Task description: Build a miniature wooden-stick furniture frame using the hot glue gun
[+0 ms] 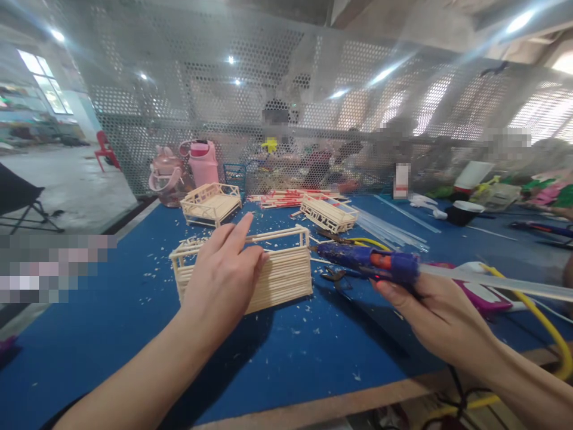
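Note:
A small bed-shaped model of thin wooden sticks stands tipped on its side on the blue table top. My left hand grips its near face, the index finger stretched along the top rail. My right hand is wrapped round a blue glue gun with an orange trigger. The gun's nozzle points left and touches the model's upper right corner. A clear glue stick sticks out of the back of the gun.
Two more stick models stand farther back, with loose sticks and clear glue sticks. Pink bottles stand by a perforated metal screen. A yellow cable runs at right. People sit behind the screen.

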The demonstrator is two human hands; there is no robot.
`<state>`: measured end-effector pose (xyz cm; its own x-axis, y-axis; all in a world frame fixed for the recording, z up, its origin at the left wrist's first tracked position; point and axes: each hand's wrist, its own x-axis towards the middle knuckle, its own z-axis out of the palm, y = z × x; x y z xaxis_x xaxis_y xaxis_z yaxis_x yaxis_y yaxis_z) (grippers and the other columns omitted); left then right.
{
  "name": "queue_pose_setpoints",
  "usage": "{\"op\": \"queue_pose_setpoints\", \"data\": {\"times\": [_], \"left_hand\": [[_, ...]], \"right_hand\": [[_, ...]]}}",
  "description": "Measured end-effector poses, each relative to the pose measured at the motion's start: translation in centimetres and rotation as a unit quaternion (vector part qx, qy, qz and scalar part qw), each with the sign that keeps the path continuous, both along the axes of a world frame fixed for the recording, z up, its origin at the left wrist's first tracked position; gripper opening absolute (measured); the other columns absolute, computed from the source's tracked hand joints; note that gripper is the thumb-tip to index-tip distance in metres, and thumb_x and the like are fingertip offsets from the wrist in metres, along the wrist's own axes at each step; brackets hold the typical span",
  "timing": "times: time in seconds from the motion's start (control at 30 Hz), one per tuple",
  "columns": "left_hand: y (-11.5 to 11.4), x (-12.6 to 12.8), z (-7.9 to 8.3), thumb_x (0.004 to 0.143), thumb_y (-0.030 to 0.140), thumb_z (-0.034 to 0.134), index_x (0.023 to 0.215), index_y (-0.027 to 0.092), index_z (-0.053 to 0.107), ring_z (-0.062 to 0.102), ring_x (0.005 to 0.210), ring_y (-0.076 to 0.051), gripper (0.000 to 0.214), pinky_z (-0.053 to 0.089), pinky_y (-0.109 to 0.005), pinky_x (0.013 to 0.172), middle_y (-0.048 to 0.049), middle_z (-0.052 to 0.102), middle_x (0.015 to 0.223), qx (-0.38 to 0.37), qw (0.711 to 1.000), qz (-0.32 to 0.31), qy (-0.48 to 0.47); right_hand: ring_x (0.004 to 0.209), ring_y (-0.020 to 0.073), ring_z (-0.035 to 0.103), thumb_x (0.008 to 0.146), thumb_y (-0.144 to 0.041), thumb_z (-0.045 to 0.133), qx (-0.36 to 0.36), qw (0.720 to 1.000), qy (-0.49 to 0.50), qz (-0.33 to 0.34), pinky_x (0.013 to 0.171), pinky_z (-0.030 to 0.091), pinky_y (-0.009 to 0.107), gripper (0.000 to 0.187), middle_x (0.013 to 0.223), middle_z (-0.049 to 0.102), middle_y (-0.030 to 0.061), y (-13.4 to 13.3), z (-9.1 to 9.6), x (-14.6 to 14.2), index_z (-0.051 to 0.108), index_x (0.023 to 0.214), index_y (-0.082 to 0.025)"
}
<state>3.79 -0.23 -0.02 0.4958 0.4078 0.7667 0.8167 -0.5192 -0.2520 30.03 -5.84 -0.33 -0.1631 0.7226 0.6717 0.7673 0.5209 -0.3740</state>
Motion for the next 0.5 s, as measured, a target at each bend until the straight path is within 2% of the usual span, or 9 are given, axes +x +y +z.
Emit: {"op": "queue_pose_setpoints", "data": {"times": [0.1, 0.3, 0.4, 0.5], "left_hand": [[0.1, 0.0, 0.0, 0.091, 0.02, 0.047, 0.069, 0.012, 0.071, 0.058, 0.101, -0.031, 0.033, 0.052, -0.047, 0.089, -0.0245, 0.062, 0.124, 0.002, 1.0, 0.0, 0.0], [0.1, 0.0, -0.1, 0.09, 0.019, 0.048, 0.073, 0.012, 0.072, 0.058, 0.102, -0.032, 0.031, 0.052, -0.047, 0.089, -0.024, 0.062, 0.125, -0.006, 1.0, -0.001, -0.001], [0.1, 0.0, -0.1, 0.09, 0.019, 0.048, 0.072, 0.012, 0.072, 0.058, 0.103, -0.032, 0.031, 0.052, -0.047, 0.09, -0.0236, 0.062, 0.125, -0.006, 1.0, 0.001, -0.001], [0.1, 0.0, -0.1, 0.09, 0.019, 0.048, 0.072, 0.012, 0.072, 0.058, 0.101, -0.032, 0.031, 0.052, -0.047, 0.088, -0.0232, 0.062, 0.125, -0.005, 1.0, 0.001, -0.003]], "right_hand": [[0.037, 0.0126, 0.041, 0.085, -0.033, 0.049, -0.009, 1.0, -0.008, -0.002, 0.038, 0.037, 0.025, 0.031, 0.044, 0.045, -0.0035, 0.0, 0.0, 0.1, 0.052, 0.056, -0.024], [0.054, 0.0201, 0.06, 0.088, -0.039, 0.045, -0.04, 0.998, -0.041, -0.015, 0.048, 0.045, 0.029, 0.031, 0.062, 0.068, 0.003, 0.0, 1.9, 0.5, 0.066, 0.073, -0.021], [0.055, 0.0208, 0.06, 0.086, -0.043, 0.045, -0.06, 0.996, -0.07, -0.02, 0.048, 0.043, 0.03, 0.033, 0.065, 0.069, 0.0042, 0.5, 3.6, 0.2, 0.067, 0.078, -0.019], [0.05, 0.018, 0.055, 0.085, -0.045, 0.044, -0.091, 0.99, -0.11, -0.007, 0.046, 0.039, 0.029, 0.033, 0.054, 0.062, 0.0011, 1.1, 5.2, -0.2, 0.063, 0.073, -0.02]]}}
